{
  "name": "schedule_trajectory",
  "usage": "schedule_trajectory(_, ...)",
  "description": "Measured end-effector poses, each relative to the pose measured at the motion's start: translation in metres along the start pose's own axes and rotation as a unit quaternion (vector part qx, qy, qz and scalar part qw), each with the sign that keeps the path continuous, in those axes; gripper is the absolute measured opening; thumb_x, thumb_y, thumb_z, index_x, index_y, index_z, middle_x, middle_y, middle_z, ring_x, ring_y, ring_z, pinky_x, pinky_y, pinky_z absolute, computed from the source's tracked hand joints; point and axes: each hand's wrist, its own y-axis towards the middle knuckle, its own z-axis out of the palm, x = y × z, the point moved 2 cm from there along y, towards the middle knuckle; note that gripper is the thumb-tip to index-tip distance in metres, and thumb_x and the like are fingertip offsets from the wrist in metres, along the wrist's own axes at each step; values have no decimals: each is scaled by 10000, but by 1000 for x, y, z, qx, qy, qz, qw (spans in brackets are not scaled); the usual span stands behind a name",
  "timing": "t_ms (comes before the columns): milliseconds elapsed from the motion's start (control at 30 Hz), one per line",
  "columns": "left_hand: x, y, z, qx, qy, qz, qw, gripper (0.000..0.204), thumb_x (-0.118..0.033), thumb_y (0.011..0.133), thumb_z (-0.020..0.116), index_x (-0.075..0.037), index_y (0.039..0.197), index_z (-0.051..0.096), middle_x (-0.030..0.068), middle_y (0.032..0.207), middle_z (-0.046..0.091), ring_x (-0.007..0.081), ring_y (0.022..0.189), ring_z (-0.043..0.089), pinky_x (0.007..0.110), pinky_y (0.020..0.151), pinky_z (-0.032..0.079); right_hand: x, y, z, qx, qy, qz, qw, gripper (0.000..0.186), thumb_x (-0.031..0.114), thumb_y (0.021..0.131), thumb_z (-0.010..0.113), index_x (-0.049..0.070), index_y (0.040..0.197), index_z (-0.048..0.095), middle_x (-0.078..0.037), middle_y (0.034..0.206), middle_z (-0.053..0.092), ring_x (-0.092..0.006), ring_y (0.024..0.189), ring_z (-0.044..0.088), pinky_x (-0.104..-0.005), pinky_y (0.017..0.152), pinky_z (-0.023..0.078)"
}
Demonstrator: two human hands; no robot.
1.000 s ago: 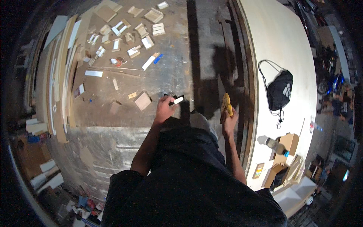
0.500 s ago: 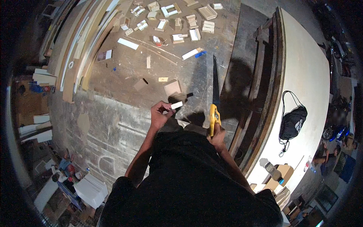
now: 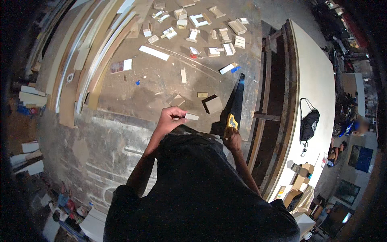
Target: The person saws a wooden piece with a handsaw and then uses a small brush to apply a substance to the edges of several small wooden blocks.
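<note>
Between the thumb and fingers of my left hand (image 3: 172,118) is a small white strip of wood (image 3: 192,116), pinched at one end. My right hand (image 3: 232,139) is wrapped round the yellow handle of a handsaw (image 3: 231,122). The saw's dark blade (image 3: 238,94) points away from me over the worktable (image 3: 161,97). Beyond my left hand lie a square wooden piece (image 3: 175,100), a small yellowish block (image 3: 202,95) and a larger wooden block (image 3: 213,104). The saw and the strip are apart.
Several small wooden assemblies (image 3: 197,21) are scattered at the far side. Long boards (image 3: 82,60) are stacked at the left. To the right, past a dark gap with wooden framing, is a pale board top (image 3: 282,161) with a black drawstring bag (image 3: 309,126). A white strip (image 3: 154,53) lies farther off.
The view has shifted, so the table things appear farther right. The saw's blade has turned, showing more of its flat side. Both hands keep hold of the same things.
</note>
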Motion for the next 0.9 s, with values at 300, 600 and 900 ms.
schedule_trajectory(300,3,18,-30,89,27,72,993,222,-15,757,822,10,945,708,63,899,707,99,803,640,258,709,514,124,110,-83,212,361,91,903,465,225,816,795,-3,1189,636,-155,1060,699,-256,782,690,-366,703,570)
schedule_trajectory(600,14,34,-16,108,-94,10,990,297,30,802,758,47,1082,662,87,983,717,133,894,662,280,793,533,156,146,-59,294,660,91,685,461,82,902,706,-28,1329,572,-116,1045,678,-175,803,662,-347,757,594)
schedule_trajectory(900,7,51,-17,41,-55,-11,998,291,59,776,740,33,1064,709,73,963,720,132,873,670,283,800,541,150,176,-68,304,630,44,713,515,54,836,754,-10,1319,588,-78,1058,688,-163,880,669,-309,762,587)
